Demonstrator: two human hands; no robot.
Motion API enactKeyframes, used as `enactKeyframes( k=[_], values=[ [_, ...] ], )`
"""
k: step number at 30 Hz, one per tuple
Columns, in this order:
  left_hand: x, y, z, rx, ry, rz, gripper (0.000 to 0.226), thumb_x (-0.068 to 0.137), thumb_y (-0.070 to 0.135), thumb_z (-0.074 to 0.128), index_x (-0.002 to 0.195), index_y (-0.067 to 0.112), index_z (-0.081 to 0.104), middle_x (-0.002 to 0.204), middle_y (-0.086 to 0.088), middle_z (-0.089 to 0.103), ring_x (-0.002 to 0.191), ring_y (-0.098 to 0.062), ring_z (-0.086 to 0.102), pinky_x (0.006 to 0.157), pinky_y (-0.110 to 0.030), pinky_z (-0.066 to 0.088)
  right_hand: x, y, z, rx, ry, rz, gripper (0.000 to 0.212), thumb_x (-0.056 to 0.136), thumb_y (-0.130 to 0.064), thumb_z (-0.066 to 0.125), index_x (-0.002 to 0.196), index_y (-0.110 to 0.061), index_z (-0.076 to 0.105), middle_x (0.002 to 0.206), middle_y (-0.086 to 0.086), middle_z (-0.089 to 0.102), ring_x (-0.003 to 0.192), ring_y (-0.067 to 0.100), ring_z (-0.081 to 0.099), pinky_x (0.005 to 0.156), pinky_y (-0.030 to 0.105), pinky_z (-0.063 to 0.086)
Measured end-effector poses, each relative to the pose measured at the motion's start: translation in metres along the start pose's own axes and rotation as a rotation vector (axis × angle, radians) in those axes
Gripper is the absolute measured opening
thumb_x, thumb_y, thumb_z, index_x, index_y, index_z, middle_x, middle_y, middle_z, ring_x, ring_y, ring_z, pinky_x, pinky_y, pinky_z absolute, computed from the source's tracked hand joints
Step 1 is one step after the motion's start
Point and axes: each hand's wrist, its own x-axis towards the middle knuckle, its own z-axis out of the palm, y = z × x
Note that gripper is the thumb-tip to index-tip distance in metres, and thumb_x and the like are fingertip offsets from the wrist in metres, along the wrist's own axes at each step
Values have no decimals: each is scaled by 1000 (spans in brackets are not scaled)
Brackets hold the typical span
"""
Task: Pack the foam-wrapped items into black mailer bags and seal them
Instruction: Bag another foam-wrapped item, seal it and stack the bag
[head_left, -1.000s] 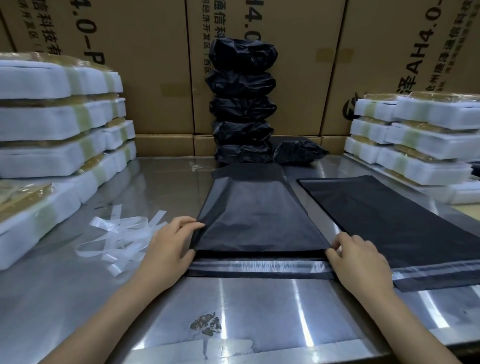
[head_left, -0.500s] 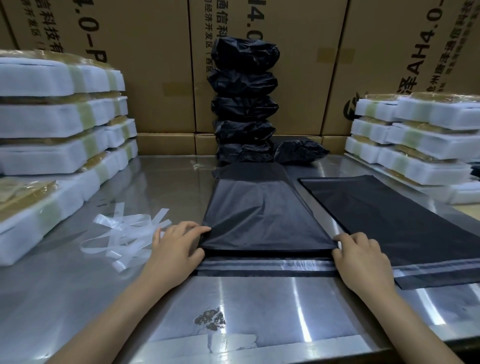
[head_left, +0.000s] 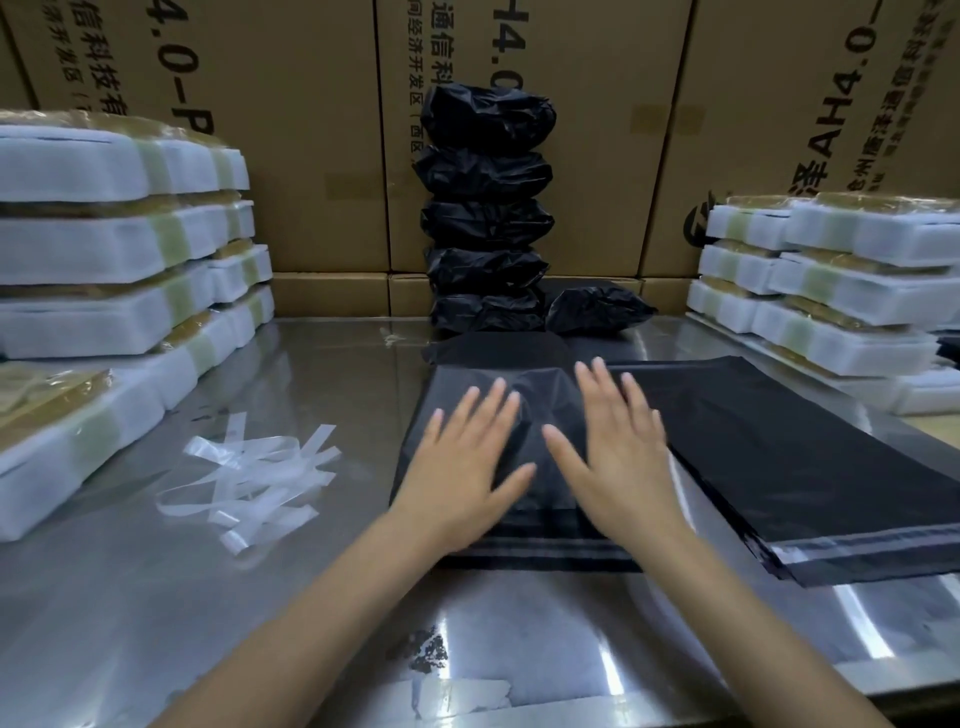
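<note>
A filled black mailer bag (head_left: 535, 379) lies flat in the middle of the steel table (head_left: 311, 597), its flap end toward me with a grey strip along the near edge. My left hand (head_left: 467, 457) and my right hand (head_left: 618, 447) lie side by side on top of it, fingers straight and spread, palms down. Both hands look blurred. Foam-wrapped items with tape bands are stacked at the left (head_left: 119, 249) and at the right (head_left: 831, 280). A column of packed black bags (head_left: 485, 218) stands at the back centre.
A pile of empty flat black mailers (head_left: 789, 467) lies right of the filled bag. Loose clear peel-off strips (head_left: 254, 478) lie on the table to the left. One packed bag (head_left: 597, 309) lies beside the column. Cardboard cartons (head_left: 291, 156) form the back wall.
Both hands left the bag's near corners at the flap and moved forward and inward onto the top of the bag, fingers now spread flat. The flap strip looks folded narrower.
</note>
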Motion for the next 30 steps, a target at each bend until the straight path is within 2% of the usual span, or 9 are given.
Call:
enactKeyframes(
  k=[3,5,10,12,14,16,19,21,30],
  values=[
    [3,-5,28,49,-160,-22,76,93,64,22,149,29,-14,155,11,-24,144,-11,-20,115,-37,-12,0,12,36,-167,-110,44,71,96,-59,21,152,-28,-10,161,-8,-13,147,14,-14,118,41,-2],
    [6,-17,34,-7,-223,-59,76,92,65,23,149,30,-12,155,12,-23,143,-9,-20,115,-35,-11,3,28,47,-139,-198,153,72,96,-61,19,152,-27,-12,160,-7,-15,147,15,-13,118,43,-2],
    [1,-35,32,-65,-226,-28,84,84,74,29,150,35,-7,154,17,-22,142,-4,-20,114,-28,-9,5,44,48,-80,-274,296,73,94,-65,15,152,-29,-10,160,-10,-14,148,16,-10,118,47,0],
    [-4,-36,29,-96,-207,-19,93,78,79,33,150,36,-6,153,20,-22,141,-1,-21,114,-27,-9,2,45,44,-57,-237,326,74,94,-64,17,153,-24,-5,161,-7,-10,148,16,-7,118,48,0],
    [-6,-37,26,-111,-164,3,97,74,81,36,151,35,-1,154,21,-17,140,1,-19,114,-27,-9,2,40,39,-63,-88,269,70,97,-58,24,153,-18,10,161,-3,5,148,18,2,117,48,3],
    [-5,-34,24,-73,-115,43,93,77,78,36,152,32,5,156,19,-8,142,0,-14,114,-26,-9,2,29,35,-44,76,92,57,98,-47,38,145,-15,34,153,1,29,143,20,20,117,47,11],
    [2,-24,26,-17,-79,97,80,87,65,39,152,26,15,159,13,6,145,-6,-3,116,-30,-4,6,7,37,-28,63,-233,40,93,-34,51,130,-18,53,139,-2,49,134,19,38,113,43,23],
    [7,-18,27,-21,-89,114,75,88,56,44,151,24,19,158,11,13,145,-9,3,117,-33,1,9,-5,45,-46,-31,-311,41,92,-31,50,131,-22,52,140,-6,47,133,15,38,113,40,23],
    [14,-34,25,-63,-111,95,82,83,57,52,151,21,21,156,8,21,143,-6,17,117,-27,15,16,20,57,-48,-164,-109,58,92,-58,37,140,-26,39,143,-10,42,134,11,33,116,36,18]
  ],
)
